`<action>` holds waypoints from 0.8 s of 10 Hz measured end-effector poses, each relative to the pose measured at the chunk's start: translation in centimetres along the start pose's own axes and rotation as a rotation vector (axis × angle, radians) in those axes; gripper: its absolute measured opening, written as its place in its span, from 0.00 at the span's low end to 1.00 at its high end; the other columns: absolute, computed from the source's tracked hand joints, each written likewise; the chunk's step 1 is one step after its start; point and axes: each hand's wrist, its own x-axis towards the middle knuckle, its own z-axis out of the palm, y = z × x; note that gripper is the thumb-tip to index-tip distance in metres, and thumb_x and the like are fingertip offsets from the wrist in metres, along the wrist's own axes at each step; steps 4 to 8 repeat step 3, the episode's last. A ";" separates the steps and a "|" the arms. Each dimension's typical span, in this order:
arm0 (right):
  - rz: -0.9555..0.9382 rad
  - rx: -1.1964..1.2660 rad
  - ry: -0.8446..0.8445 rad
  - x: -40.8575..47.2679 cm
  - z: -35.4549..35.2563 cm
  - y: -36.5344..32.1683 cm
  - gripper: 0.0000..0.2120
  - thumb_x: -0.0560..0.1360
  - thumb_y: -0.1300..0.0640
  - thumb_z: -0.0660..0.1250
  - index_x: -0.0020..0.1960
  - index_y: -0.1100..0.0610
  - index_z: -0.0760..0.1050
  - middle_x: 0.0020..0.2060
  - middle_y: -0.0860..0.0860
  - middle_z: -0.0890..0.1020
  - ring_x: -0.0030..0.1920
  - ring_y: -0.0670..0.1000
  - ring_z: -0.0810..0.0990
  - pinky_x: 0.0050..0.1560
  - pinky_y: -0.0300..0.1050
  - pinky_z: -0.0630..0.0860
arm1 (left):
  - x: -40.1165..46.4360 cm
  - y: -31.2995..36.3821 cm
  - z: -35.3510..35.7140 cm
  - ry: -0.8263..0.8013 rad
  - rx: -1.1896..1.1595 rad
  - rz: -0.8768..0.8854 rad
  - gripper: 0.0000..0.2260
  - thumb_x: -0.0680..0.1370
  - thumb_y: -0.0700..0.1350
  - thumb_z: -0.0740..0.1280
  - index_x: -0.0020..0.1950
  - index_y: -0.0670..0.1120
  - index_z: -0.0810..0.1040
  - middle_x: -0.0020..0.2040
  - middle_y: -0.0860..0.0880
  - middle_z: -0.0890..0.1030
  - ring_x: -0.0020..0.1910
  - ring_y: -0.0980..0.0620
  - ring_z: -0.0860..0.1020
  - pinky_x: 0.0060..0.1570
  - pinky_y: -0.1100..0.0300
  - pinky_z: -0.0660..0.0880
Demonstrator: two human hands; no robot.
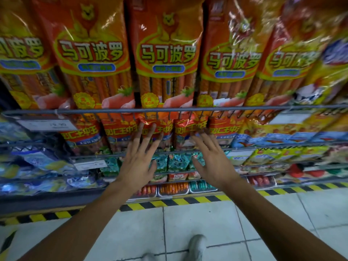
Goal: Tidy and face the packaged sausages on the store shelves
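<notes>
Tall orange sausage packs [165, 53] stand side by side on the upper shelf, faces forward, behind a grey wire rail [169, 110]. Below the rail hangs a row of smaller red sausage packs [120, 132]. My left hand [140, 159] reaches up with straight, spread fingers, the fingertips touching one red pack [165, 129]. My right hand [212, 159] is spread open just to the right, its fingertips at the neighbouring red pack [188, 129]. Neither hand holds anything.
Blue packets [37, 159] fill the left shelves and yellow packets [282, 153] the right. Teal snack bags [175, 162] and trays of small sausages [173, 188] sit lower down. Yellow-black hazard tape [188, 201] edges the shelf base above the tiled floor [197, 223].
</notes>
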 end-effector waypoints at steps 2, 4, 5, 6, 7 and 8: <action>0.058 0.032 -0.241 -4.5 -6.2 2.1 0.36 0.83 0.52 0.67 0.84 0.47 0.50 0.83 0.47 0.53 0.83 0.52 0.49 0.79 0.53 0.58 | -0.7 1.4 -3.2 -0.166 -0.059 -0.126 0.31 0.83 0.48 0.67 0.84 0.51 0.60 0.83 0.46 0.59 0.82 0.38 0.52 0.80 0.38 0.52; 0.092 0.083 -0.199 -6.5 -7.6 2.9 0.34 0.83 0.51 0.67 0.83 0.44 0.54 0.82 0.47 0.58 0.80 0.52 0.57 0.73 0.50 0.66 | -1.8 2.6 -4.1 -0.192 -0.111 -0.116 0.30 0.83 0.47 0.67 0.84 0.49 0.60 0.83 0.46 0.61 0.82 0.39 0.53 0.80 0.38 0.52; 0.092 0.083 -0.199 -6.5 -7.6 2.9 0.34 0.83 0.51 0.67 0.83 0.44 0.54 0.82 0.47 0.58 0.80 0.52 0.57 0.73 0.50 0.66 | -1.8 2.6 -4.1 -0.192 -0.111 -0.116 0.30 0.83 0.47 0.67 0.84 0.49 0.60 0.83 0.46 0.61 0.82 0.39 0.53 0.80 0.38 0.52; 0.092 0.083 -0.199 -6.5 -7.6 2.9 0.34 0.83 0.51 0.67 0.83 0.44 0.54 0.82 0.47 0.58 0.80 0.52 0.57 0.73 0.50 0.66 | -1.8 2.6 -4.1 -0.192 -0.111 -0.116 0.30 0.83 0.47 0.67 0.84 0.49 0.60 0.83 0.46 0.61 0.82 0.39 0.53 0.80 0.38 0.52; 0.092 0.083 -0.199 -6.5 -7.6 2.9 0.34 0.83 0.51 0.67 0.83 0.44 0.54 0.82 0.47 0.58 0.80 0.52 0.57 0.73 0.50 0.66 | -1.8 2.6 -4.1 -0.192 -0.111 -0.116 0.30 0.83 0.47 0.67 0.84 0.49 0.60 0.83 0.46 0.61 0.82 0.39 0.53 0.80 0.38 0.52; 0.092 0.083 -0.199 -6.5 -7.6 2.9 0.34 0.83 0.51 0.67 0.83 0.44 0.54 0.82 0.47 0.58 0.80 0.52 0.57 0.73 0.50 0.66 | -1.8 2.6 -4.1 -0.192 -0.111 -0.116 0.30 0.83 0.47 0.67 0.84 0.49 0.60 0.83 0.46 0.61 0.82 0.39 0.53 0.80 0.38 0.52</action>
